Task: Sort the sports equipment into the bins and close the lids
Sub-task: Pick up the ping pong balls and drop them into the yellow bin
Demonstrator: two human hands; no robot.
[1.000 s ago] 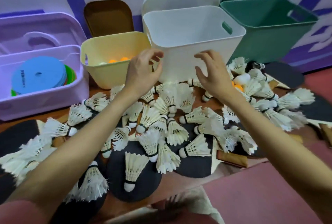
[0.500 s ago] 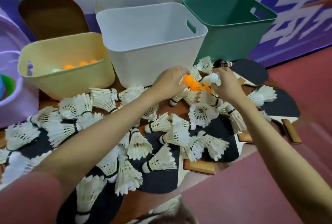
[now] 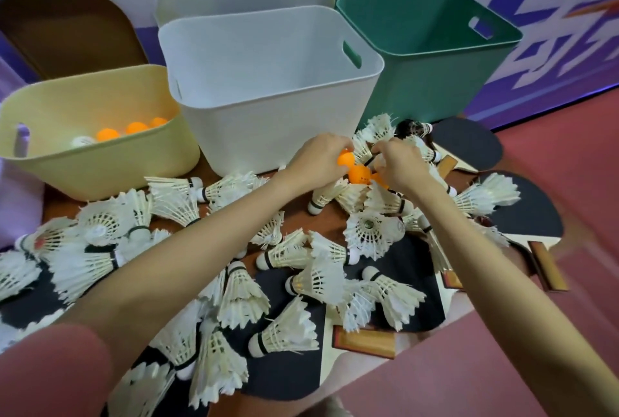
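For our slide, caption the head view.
Both hands, left hand and right hand, gather orange balls among shuttlecocks before the white bin.

The left hand (image 3: 321, 162) curls over an orange ball (image 3: 346, 159); just right of it, the right hand (image 3: 398, 165) pinches among shuttlecocks (image 3: 371, 232). Two more orange balls (image 3: 360, 175) lie between the hands. Beyond them stands the white bin (image 3: 278, 122), the yellow bin (image 3: 100, 155) to its left.
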